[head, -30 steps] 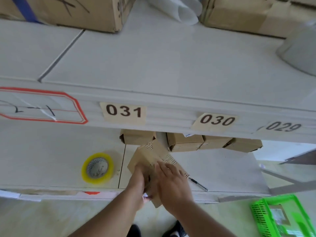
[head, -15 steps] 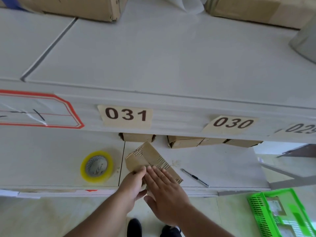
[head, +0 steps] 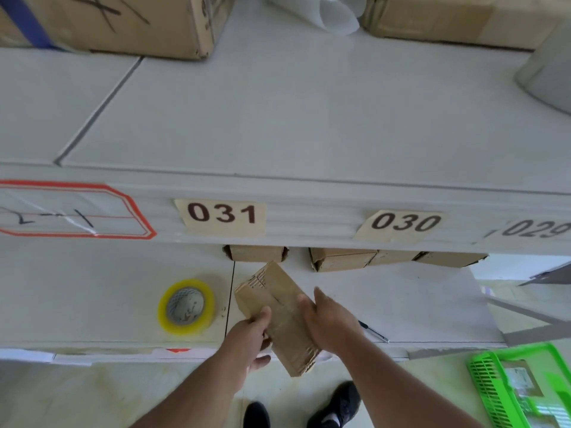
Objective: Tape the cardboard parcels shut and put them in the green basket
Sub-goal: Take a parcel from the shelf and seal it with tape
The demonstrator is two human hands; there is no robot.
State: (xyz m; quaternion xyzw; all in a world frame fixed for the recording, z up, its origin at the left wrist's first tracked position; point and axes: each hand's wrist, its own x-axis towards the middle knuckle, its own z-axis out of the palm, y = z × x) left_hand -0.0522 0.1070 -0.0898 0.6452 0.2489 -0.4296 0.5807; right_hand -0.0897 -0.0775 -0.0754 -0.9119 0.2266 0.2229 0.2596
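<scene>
A pen [head: 374, 331] lies on the white worktop [head: 401, 304] near its front edge. Above it is a white shelf [head: 309, 118]. On the front of the shelf are paper labels that say 031 [head: 222, 214], 030 [head: 404, 223] and 029 [head: 537, 230], and a white sticker with a red border [head: 71, 211] to the left of them. Two big brown boxes [head: 123, 23] stand at the back of the shelf, with a roll of white paper [head: 330, 13] between them. Two black shoes [head: 333, 406] stand on the floor below.
</scene>
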